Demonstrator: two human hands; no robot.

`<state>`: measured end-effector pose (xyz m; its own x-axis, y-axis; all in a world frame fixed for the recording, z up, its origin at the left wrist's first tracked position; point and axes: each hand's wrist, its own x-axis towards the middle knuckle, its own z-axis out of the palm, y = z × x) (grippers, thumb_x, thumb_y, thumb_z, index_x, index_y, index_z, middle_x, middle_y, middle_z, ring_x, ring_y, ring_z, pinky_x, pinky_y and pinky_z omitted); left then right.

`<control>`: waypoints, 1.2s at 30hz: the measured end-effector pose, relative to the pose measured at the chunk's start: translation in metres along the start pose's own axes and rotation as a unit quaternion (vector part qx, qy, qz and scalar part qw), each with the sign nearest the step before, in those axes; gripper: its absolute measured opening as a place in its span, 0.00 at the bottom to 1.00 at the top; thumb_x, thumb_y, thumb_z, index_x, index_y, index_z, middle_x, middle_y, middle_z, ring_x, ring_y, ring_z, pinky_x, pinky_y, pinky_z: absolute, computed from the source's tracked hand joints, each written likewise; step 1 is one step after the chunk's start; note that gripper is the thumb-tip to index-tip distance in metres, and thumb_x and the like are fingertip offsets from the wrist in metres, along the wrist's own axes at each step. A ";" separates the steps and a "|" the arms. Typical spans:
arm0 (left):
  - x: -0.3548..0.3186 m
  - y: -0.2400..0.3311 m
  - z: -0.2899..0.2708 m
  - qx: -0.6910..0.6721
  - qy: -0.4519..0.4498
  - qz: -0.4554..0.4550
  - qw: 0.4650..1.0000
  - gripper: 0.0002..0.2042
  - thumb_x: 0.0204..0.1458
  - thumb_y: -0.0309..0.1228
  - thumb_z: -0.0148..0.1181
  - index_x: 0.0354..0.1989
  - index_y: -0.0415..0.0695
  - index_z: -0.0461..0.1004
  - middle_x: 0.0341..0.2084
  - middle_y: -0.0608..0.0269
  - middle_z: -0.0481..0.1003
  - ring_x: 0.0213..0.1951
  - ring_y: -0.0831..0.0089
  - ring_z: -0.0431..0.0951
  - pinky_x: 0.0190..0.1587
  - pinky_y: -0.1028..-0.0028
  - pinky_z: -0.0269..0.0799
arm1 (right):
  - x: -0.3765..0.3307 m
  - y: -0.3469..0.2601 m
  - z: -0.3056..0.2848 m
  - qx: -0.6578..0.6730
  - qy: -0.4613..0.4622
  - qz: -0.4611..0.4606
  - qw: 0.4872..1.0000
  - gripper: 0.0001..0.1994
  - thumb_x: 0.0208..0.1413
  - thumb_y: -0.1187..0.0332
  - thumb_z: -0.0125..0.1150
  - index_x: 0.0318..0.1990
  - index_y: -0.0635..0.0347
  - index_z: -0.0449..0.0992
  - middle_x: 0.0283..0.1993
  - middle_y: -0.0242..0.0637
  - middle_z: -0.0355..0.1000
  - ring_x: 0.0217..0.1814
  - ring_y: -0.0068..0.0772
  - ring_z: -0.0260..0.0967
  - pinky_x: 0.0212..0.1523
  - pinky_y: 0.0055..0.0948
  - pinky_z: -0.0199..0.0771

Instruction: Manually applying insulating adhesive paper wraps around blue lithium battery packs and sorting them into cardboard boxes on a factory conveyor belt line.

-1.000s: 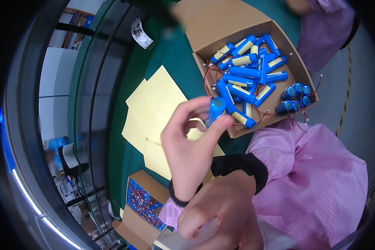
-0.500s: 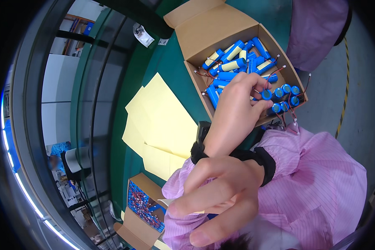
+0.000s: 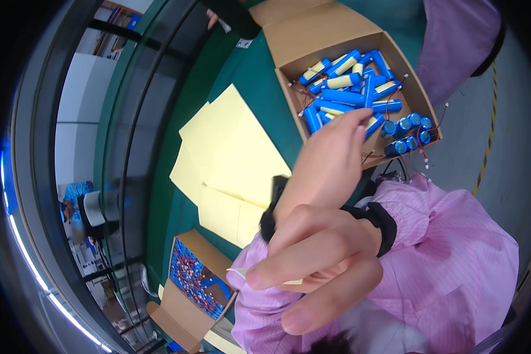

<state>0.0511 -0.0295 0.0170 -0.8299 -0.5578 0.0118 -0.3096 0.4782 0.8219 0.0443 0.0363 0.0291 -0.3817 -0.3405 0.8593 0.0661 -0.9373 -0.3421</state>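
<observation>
An open cardboard box (image 3: 419, 88) on the green table (image 3: 248, 76) holds several blue cylindrical cells (image 3: 342, 97) with yellow ends and thin wires. My left hand (image 3: 327, 162) reaches into the box, its fingertips on the cells near the front wall; its back faces me and hides what the fingers do. My right hand (image 3: 318, 265) hovers close to the camera with fingers curled. A thin pale strip (image 3: 237, 272) is pinched under its index finger. Both arms wear pink sleeves with black cuffs.
Pale yellow sheets (image 3: 236, 153) lie spread on the table left of the box. A second cardboard box (image 3: 183, 312) with small blue and red parts sits at the lower left. Another person's purple sleeve (image 3: 460, 41) is at the top right, and a dark-sleeved hand (image 3: 215, 17) at the top.
My left hand held a blue cell above the yellow sheets a second ago. It has moved right, into the box. My right hand rose closer to the camera.
</observation>
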 end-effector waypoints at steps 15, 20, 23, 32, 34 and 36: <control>-0.297 -0.039 -0.078 0.231 0.395 -0.498 0.737 0.13 0.51 0.36 0.60 0.30 0.36 0.77 0.22 0.53 0.77 0.25 0.60 0.78 0.29 0.68 0.71 | -0.024 0.015 0.009 -0.152 -0.218 0.106 0.958 0.46 0.33 0.85 0.68 0.62 0.56 0.48 0.51 0.50 0.60 0.43 0.35 0.62 0.36 0.26 0.69; -0.300 -0.047 -0.069 0.337 0.335 -0.568 0.673 0.15 0.43 0.41 0.67 0.27 0.39 0.77 0.25 0.52 0.78 0.29 0.57 0.79 0.31 0.66 0.73 | -0.031 0.009 0.022 -0.196 -0.206 0.127 0.950 0.47 0.34 0.86 0.68 0.63 0.56 0.47 0.48 0.51 0.64 0.44 0.38 0.66 0.39 0.29 0.73; -0.286 -0.044 -0.072 0.372 0.238 -0.611 0.657 0.16 0.40 0.41 0.68 0.25 0.39 0.76 0.25 0.51 0.78 0.30 0.54 0.79 0.32 0.64 0.74 | -0.033 0.008 0.026 -0.190 -0.208 0.150 0.948 0.46 0.35 0.87 0.66 0.63 0.57 0.46 0.50 0.51 0.63 0.46 0.38 0.64 0.43 0.31 0.72; -0.307 -0.031 -0.084 0.320 0.270 -0.443 0.793 0.09 0.44 0.33 0.63 0.29 0.40 0.77 0.25 0.55 0.74 0.30 0.57 0.73 0.35 0.64 0.69 | -0.029 0.014 0.021 -0.184 -0.251 0.163 0.936 0.47 0.35 0.87 0.64 0.64 0.55 0.46 0.52 0.49 0.60 0.50 0.37 0.61 0.46 0.31 0.67; -0.301 -0.007 -0.085 0.229 0.334 -0.450 0.796 0.11 0.43 0.28 0.65 0.35 0.38 0.78 0.26 0.57 0.75 0.31 0.66 0.75 0.36 0.72 0.69 | -0.026 0.015 0.020 -0.152 -0.264 0.172 0.937 0.47 0.36 0.89 0.63 0.65 0.52 0.46 0.54 0.47 0.58 0.52 0.36 0.59 0.48 0.30 0.63; -0.300 0.003 -0.080 0.154 0.387 -0.397 0.818 0.13 0.42 0.27 0.67 0.37 0.38 0.77 0.28 0.59 0.74 0.31 0.69 0.74 0.36 0.73 0.68 | -0.025 0.016 0.021 -0.129 -0.268 0.197 0.934 0.48 0.36 0.84 0.65 0.66 0.52 0.45 0.53 0.45 0.57 0.50 0.35 0.58 0.45 0.27 0.64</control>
<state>0.3359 0.0855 0.0616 0.1954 -0.9807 -0.0013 -0.8099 -0.1621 0.5637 0.0745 0.0278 0.0101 0.1466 -0.7083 0.6905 -0.1472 -0.7059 -0.6929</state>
